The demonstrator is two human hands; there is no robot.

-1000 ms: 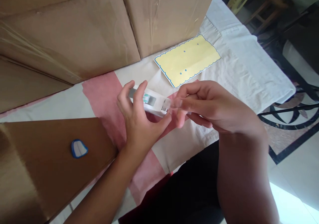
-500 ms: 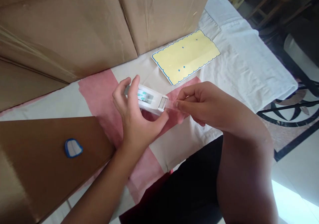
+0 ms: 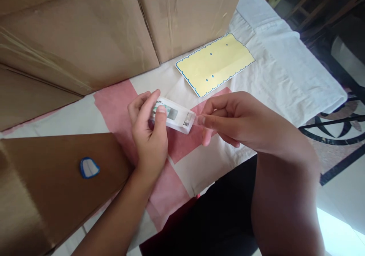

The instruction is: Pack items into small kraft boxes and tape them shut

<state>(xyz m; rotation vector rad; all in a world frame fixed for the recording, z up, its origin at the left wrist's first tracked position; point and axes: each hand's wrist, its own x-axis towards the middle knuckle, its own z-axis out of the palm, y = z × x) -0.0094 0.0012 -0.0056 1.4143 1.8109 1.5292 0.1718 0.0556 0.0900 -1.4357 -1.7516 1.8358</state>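
My left hand (image 3: pixel 149 128) is closed around a small white tape dispenser (image 3: pixel 180 112), its thumb lying on the top face near a grey window with green print. The dispenser is held over the cloth, tilted slightly down to the right. From the slot at its right end comes a clear strip (image 3: pixel 195 120), mostly hidden by fingers. My right hand (image 3: pixel 225 115) pinches the strip's outer end between thumb and forefinger, close beside the dispenser.
A yellow card with a blue scalloped edge (image 3: pixel 215 64) lies behind my hands on the pink and white cloth (image 3: pixel 196 168). Large cardboard boxes (image 3: pixel 85 35) stand along the back. Another box (image 3: pixel 57 195) at lower left bears a blue-edged white sticker (image 3: pixel 89 168).
My left thumb has moved from the dispenser's near right end onto its top face. My right hand keeps its pinch at the strip. The view has shifted slightly.
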